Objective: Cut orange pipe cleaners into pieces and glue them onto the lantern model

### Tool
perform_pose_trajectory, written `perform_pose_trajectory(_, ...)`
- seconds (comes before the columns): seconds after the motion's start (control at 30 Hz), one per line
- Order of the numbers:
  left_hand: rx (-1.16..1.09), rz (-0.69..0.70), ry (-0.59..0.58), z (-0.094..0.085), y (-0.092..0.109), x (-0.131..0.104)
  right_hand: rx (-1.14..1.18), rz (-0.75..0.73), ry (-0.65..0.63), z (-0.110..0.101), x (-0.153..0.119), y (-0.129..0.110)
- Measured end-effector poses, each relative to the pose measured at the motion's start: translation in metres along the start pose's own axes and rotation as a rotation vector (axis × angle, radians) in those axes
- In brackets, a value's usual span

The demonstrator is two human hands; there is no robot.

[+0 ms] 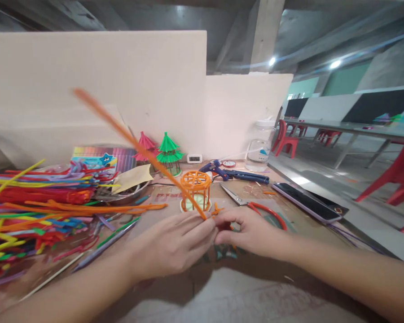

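An orange pipe cleaner [148,154] slants up and left out of the closed fingers of my left hand [180,240]. My right hand [247,233] meets it at the fingertips, its thumb and fingers pinched together. Small orange pieces show around those fingertips, but what exactly the right hand pinches is hidden. Just behind the hands stands an orange round cage-like frame [195,190] on a pale base. Red-handled scissors [265,213] lie open behind my right hand.
Many coloured pipe cleaners [37,220] are heaped at the left. Behind stand green [168,152] and pink paper-like roofs, a small clock [194,158], a glue gun [215,168] and a clear bottle [260,146]. A phone [306,204] lies at the right edge.
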State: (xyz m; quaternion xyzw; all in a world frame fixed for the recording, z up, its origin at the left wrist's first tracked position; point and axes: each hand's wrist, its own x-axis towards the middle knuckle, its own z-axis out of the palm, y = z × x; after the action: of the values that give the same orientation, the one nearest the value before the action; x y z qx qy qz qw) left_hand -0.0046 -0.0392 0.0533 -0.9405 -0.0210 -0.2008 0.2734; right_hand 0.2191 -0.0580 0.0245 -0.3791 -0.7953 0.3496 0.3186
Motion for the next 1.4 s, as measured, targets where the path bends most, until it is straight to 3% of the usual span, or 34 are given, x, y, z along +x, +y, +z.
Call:
perform_pose_trajectory(0.13,-0.065,-0.052,0.071,0.007,0.001,-0.001,0.04,0.034,0.019,0.005,0.003,0.01)
perform_pose_trajectory(0.2,-0.135,-0.157,0.122,0.012,0.002,-0.002,0.083,0.074,0.122,0.002,0.006,0.016)
perform_pose_trajectory(0.27,-0.232,-0.348,0.147,0.022,0.004,-0.004,0.144,0.12,0.254,-0.004,0.01,0.025)
perform_pose_trajectory(0.37,-0.369,-0.595,0.052,0.041,0.009,-0.004,0.205,0.172,0.363,-0.013,0.015,0.041)
perform_pose_trajectory(0.47,-0.474,-0.673,-0.081,0.053,0.015,0.001,0.251,0.24,0.362,-0.017,0.02,0.054)
perform_pose_trajectory(0.57,-0.457,-0.676,-0.216,0.054,0.021,0.009,0.293,0.252,0.345,-0.016,0.022,0.06)
perform_pose_trajectory(0.67,-0.372,-0.675,-0.251,0.053,0.02,0.014,0.277,0.219,0.334,-0.013,0.023,0.06)
perform_pose_trajectory(1.0,-0.488,-0.732,-0.193,0.066,0.002,-0.004,0.288,0.244,0.32,-0.009,0.016,0.053)
perform_pose_trajectory(1.23,-0.434,-0.801,-0.184,0.076,-0.013,-0.012,0.214,0.262,0.283,-0.011,0.021,0.058)
perform_pose_trajectory(1.4,-0.448,-0.696,-0.21,0.073,-0.011,-0.011,0.191,0.259,0.285,-0.013,0.024,0.064)
